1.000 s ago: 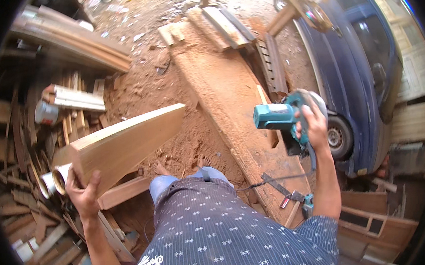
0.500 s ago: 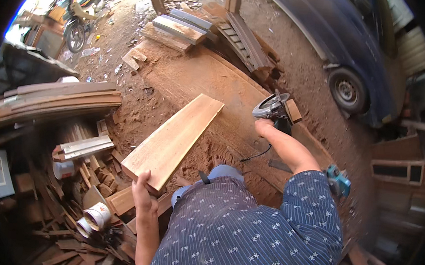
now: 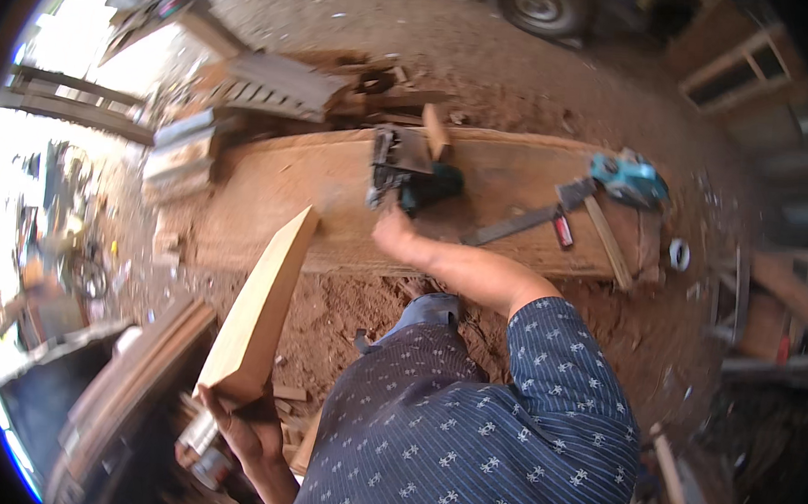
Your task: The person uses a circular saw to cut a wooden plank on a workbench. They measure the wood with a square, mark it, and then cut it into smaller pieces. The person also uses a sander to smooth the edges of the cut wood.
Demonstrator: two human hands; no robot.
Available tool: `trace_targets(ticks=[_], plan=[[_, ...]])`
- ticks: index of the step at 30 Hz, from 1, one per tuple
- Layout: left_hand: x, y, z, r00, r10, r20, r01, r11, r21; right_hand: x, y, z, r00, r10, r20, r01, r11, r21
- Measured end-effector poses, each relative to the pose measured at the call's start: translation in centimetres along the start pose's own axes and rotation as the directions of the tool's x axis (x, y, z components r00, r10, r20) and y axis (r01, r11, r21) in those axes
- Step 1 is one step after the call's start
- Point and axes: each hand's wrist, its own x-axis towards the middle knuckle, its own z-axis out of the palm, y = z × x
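A pale, thick wooden board (image 3: 264,308) rises at a slant on the left, its far end lifted near the bench edge. My left hand (image 3: 246,433) is closed around its near end, thumb on the edge. My right arm reaches forward over a sawdust-covered wooden slab (image 3: 288,164). There my right hand (image 3: 393,234) grips a dark circular saw (image 3: 409,173), which rests on the slab with its metal base turned up. Motion blur hides the exact finger grip. A small wood block (image 3: 436,132) stands against the saw's far side.
On the slab's right lie a teal power tool (image 3: 629,179), a long flat metal bar (image 3: 511,226), a small red object (image 3: 563,230) and a wooden stick (image 3: 609,243). Scrap timber (image 3: 275,84) is heaped behind. Stacked boards (image 3: 132,388) stand at lower left; a parked vehicle's wheel (image 3: 540,7) is beyond.
My view has swung to the right, so the slab now lies crosswise. The board in my left hand has tipped up more steeply. My right hand stays at the saw.
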Motion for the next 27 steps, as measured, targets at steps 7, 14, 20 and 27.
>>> trace_targets(ticks=[7, 14, 20, 27], plan=[[0.6, 0.5, 5.2, 0.996, -0.003, 0.086, -0.012, 0.985, 0.170, -8.3, 1.5, -5.8, 0.966, 0.126, -0.226, -0.006, 0.884, 0.467], [1.0, 0.5, 3.2, 0.993, 0.077, 0.091, -0.090, 0.984, 0.151, -20.1, 13.7, 4.2, 0.187, 0.971, 0.146, -0.334, -0.077, 0.940], [1.1, 1.6, 2.7, 0.987, -0.007, 0.162, -0.022, 0.984, 0.178, -26.1, 18.8, 18.4, 0.141, 0.949, 0.280, -0.905, 0.009, 0.424], [4.2, 3.5, 0.6, 0.996, 0.004, 0.089, -0.016, 0.990, 0.137, -27.0, 17.6, 16.0, 0.401, 0.520, 0.754, -0.563, -0.510, 0.651]])
